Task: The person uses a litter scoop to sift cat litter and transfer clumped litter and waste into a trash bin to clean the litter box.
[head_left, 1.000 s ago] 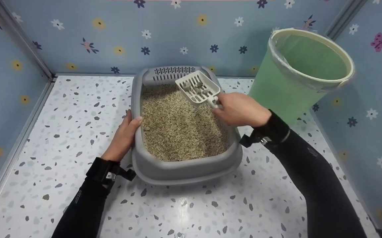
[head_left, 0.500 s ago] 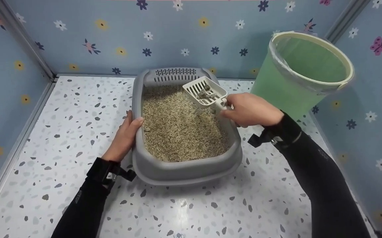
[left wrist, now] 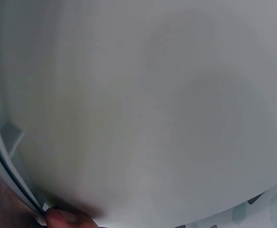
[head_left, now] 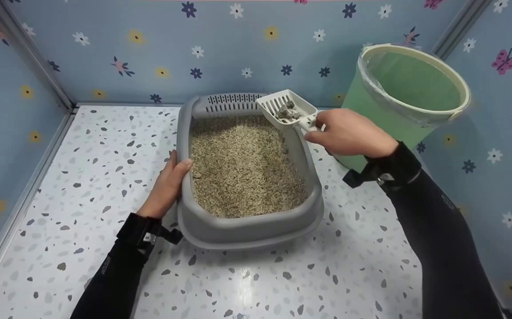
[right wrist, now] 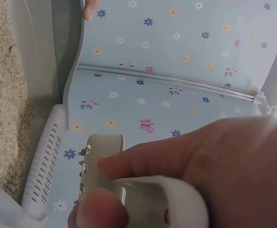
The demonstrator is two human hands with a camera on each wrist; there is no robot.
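Observation:
A grey litter box (head_left: 247, 230) holds tan pellet litter (head_left: 238, 177). My left hand (head_left: 162, 186) grips its left rim, thumb over the top; in the left wrist view a fingertip (left wrist: 65, 218) shows under the rim's outer edge. My right hand (head_left: 355, 133) holds a white slotted litter scoop (head_left: 303, 108) by its handle, above the box's far right rim. Several greyish clumps (head_left: 287, 111) lie in the scoop's basket. In the right wrist view the scoop (right wrist: 103, 149) is seen from its side, with bits of clump poking through the slots.
A green bin (head_left: 369, 104) with a cream rim and a clear liner stands at the back right, beyond my right hand. Blue flowered walls (head_left: 220, 40) enclose the back and both sides. Speckled white flooring (head_left: 96, 177) lies around the box.
My right hand has carried the scoop to the right and up, from over the litter to over the right rim. The clumps have slid together in the basket. The left hand stays put.

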